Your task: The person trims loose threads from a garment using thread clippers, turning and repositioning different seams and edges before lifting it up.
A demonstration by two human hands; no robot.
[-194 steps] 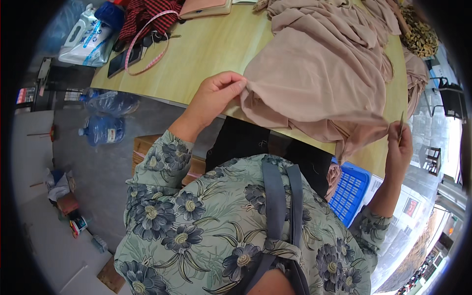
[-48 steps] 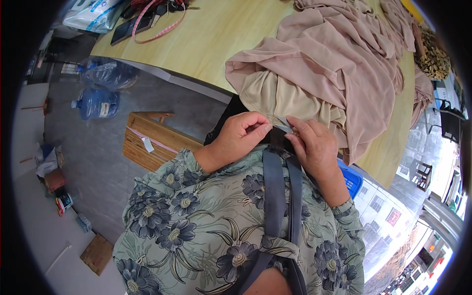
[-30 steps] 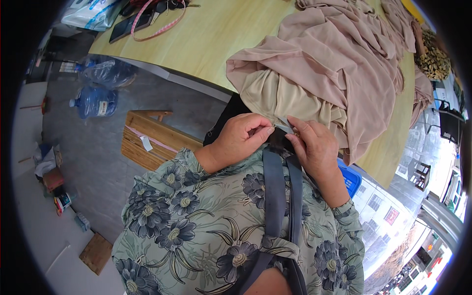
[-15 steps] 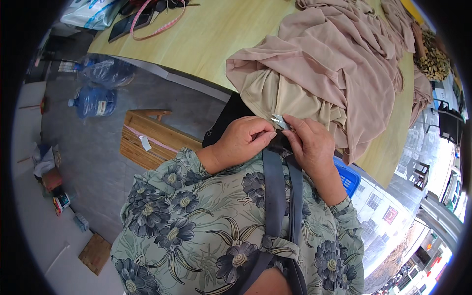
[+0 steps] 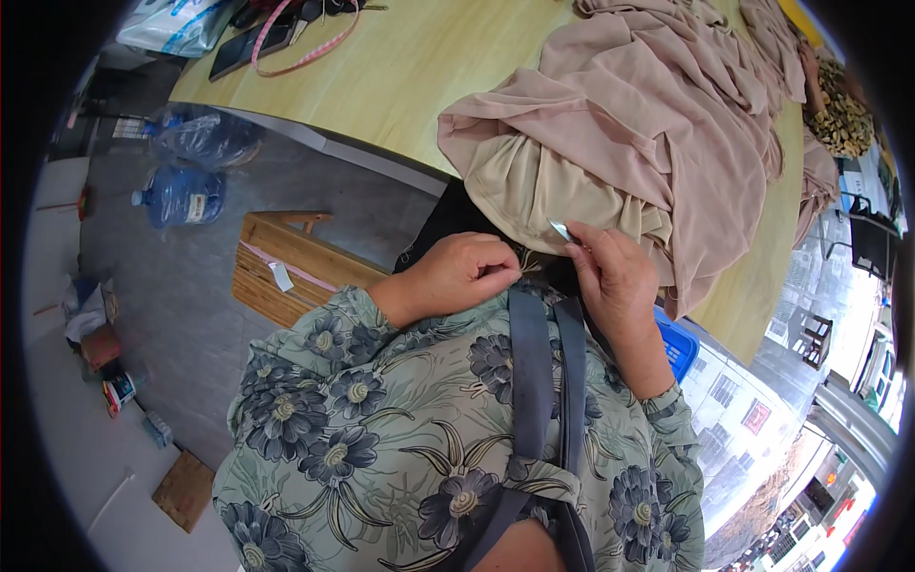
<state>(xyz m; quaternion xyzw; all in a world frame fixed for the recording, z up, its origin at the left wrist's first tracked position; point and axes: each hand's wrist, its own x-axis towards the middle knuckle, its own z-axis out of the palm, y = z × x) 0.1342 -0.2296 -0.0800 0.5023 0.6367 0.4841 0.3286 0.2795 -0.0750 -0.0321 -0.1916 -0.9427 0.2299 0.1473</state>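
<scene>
My right hand (image 5: 618, 276) grips small metal thread snips (image 5: 559, 229) between thumb and fingers, their pale blades pointing up and left over the hem of the garment. To its left, my left hand (image 5: 469, 271) is closed in a pinch, with light thread ends (image 5: 530, 260) showing at its fingertips. A beige-pink garment (image 5: 658, 143) lies heaped on the table, its paler inner layer (image 5: 534, 195) hanging over the near edge just beyond both hands. Whether the threads still join the cloth I cannot tell.
The wooden table (image 5: 400, 86) carries a phone (image 5: 250, 50) and a pink tape measure (image 5: 276, 69) at its far left. A wooden stool (image 5: 286, 267) and water jugs (image 5: 186, 197) stand on the left floor. A blue basket (image 5: 676, 343) sits under the right table edge.
The hands have moved apart: my right hand with the snips has shifted slightly right, while my left hand has drawn back left and a little lower. Light threads now show at its fingertips.
</scene>
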